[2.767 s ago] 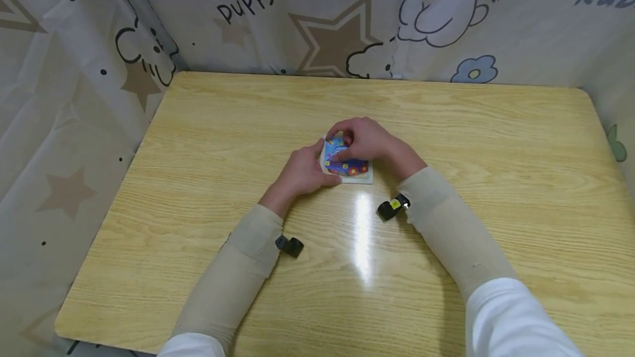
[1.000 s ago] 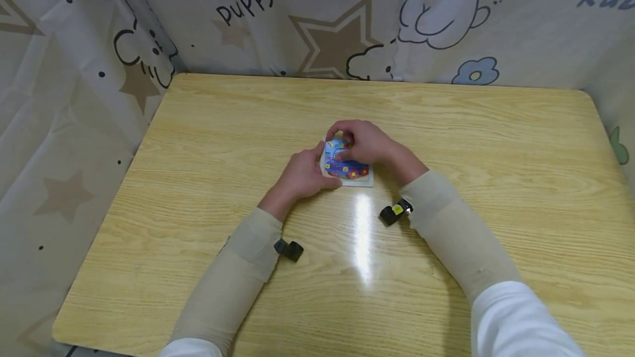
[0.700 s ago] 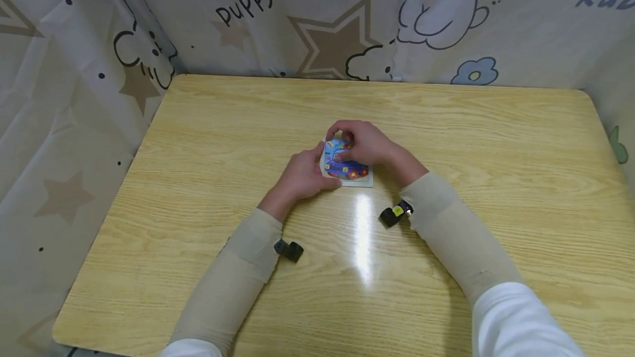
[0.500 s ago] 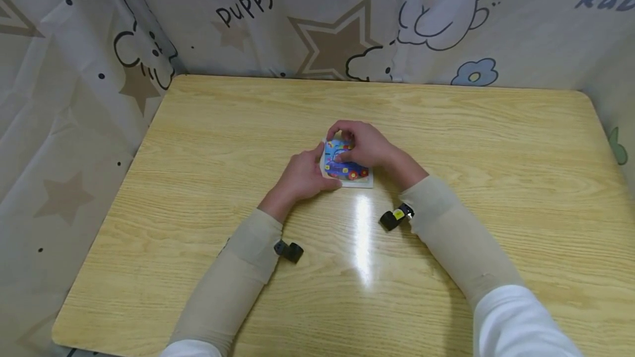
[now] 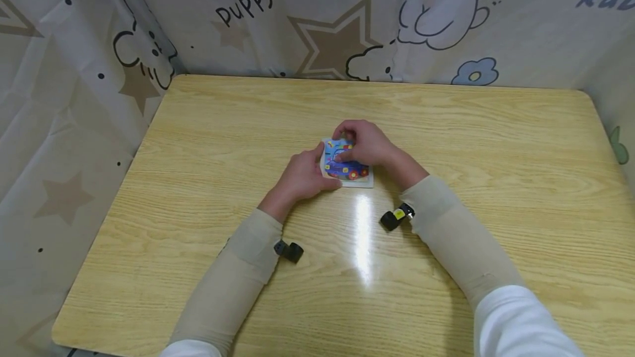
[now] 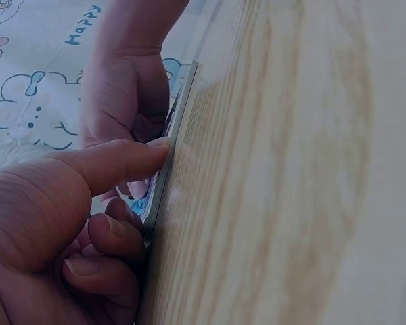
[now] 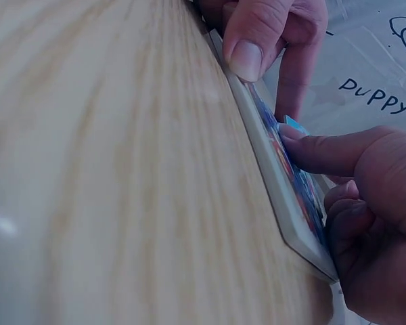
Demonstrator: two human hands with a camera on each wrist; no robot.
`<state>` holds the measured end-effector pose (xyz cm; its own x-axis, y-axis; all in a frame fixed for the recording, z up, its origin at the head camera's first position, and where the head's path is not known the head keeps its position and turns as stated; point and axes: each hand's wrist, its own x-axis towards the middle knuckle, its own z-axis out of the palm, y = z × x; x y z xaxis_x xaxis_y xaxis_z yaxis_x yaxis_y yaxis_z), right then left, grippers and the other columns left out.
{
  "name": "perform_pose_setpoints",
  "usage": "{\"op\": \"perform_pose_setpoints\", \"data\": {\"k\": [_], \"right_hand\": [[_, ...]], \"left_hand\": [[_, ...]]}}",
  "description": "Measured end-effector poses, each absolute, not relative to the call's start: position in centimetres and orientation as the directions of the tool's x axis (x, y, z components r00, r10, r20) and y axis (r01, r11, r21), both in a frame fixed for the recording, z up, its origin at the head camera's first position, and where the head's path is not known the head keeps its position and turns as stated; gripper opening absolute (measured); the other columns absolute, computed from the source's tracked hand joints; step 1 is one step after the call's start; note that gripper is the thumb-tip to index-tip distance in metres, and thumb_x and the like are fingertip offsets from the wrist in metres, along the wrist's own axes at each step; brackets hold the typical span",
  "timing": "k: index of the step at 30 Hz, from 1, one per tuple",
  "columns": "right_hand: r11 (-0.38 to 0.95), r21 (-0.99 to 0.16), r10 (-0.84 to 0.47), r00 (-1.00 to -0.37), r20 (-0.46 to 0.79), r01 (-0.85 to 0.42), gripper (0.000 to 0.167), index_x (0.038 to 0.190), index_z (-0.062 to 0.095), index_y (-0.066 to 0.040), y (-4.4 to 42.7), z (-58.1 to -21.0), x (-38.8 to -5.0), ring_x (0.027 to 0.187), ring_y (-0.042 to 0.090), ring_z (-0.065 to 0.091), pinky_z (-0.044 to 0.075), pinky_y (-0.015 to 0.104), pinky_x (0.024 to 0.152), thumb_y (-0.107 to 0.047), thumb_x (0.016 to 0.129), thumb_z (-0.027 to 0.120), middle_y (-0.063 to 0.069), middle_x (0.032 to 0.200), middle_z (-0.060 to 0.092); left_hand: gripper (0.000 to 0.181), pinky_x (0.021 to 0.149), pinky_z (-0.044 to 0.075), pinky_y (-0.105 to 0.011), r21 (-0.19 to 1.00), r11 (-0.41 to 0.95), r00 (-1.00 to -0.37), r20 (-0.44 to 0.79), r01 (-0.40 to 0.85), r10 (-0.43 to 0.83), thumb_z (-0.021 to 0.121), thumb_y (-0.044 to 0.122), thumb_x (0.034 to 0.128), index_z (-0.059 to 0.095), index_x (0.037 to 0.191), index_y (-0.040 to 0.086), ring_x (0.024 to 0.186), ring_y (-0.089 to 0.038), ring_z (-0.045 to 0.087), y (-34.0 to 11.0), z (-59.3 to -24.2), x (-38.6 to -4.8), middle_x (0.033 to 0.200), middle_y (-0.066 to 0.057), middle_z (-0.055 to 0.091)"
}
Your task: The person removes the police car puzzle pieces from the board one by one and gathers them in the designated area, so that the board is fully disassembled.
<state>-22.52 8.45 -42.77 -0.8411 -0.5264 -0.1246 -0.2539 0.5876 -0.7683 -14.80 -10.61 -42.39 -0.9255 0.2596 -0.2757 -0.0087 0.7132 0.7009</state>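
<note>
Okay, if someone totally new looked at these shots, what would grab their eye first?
Probably the brightly coloured picture board, near the middle of the pale wooden table, with the left grip at its left side and the right grip over its upper right. After that, the cartoon sheet behind the table, with its big brown star.

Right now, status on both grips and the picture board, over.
Left grip holding picture board. Right grip touching its face, hiding far-right corner. Board on table.

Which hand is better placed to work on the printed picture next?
Probably the right hand: its thumb already touches the printed picture, while the left hand holds the board by its edge.
</note>
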Motion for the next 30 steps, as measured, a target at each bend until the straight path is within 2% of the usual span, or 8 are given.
{"op": "perform_pose_setpoints", "data": {"k": [9,16,23,30], "right_hand": [[0.553,-0.803,-0.502,-0.857,-0.111,-0.22,0.036,0.11,0.071,-0.011,8.47,-42.98,-22.38,0.083,0.025,0.045,0.034,0.037,0.077,-0.012,0.079,0.088,0.009,0.085,0.049],[0.556,-0.806,-0.481,-0.869,-0.115,-0.201,0.029,0.11,0.074,-0.009,8.88,-42.78,-22.29,0.078,0.024,0.045,0.035,0.036,0.072,-0.009,0.082,0.083,0.008,0.08,0.048],[0.544,-0.816,-0.472,-0.875,-0.106,-0.195,0.029,0.106,0.073,-0.007,9.29,-42.73,-22.14,0.076,0.024,0.044,0.034,0.035,0.07,-0.01,0.08,0.085,0.008,0.079,0.047],[0.517,-0.842,-0.443,-0.89,-0.107,-0.156,0.026,0.104,0.072,-0.006,9.32,-42.45,-21.68,0.076,0.024,0.044,0.035,0.035,0.071,-0.007,0.081,0.084,0.008,0.079,0.048]], "left_hand": [[0.104,0.068,0.044,-0.034,0.7,0.714,-0.928,-0.271,-0.007,0.257,0.085,0.036,0.0789,0.025,0.156,-0.001,0.058,-0.02,0.046,-10.59,-42.27,-14.82,0.063,-0.003,0.051],[0.105,0.088,0.046,-0.035,0.699,0.715,-0.931,-0.258,0.003,0.256,0.086,0.036,0.0774,0.027,0.156,0.0,0.073,-0.022,0.05,-10.54,-42.28,-14.88,0.07,-0.006,0.058],[0.104,0.098,0.043,-0.037,0.697,0.717,-0.926,-0.276,-0.009,0.257,0.086,0.035,0.0774,0.027,0.156,0.001,0.089,-0.022,0.056,-10.5,-42.21,-14.86,0.079,-0.007,0.063],[0.104,0.088,0.046,-0.035,0.701,0.713,-0.923,-0.287,-0.019,0.258,0.086,0.035,0.0781,0.026,0.156,0.002,0.074,-0.022,0.051,-10.44,-42.09,-14.76,0.074,-0.006,0.06]]}}
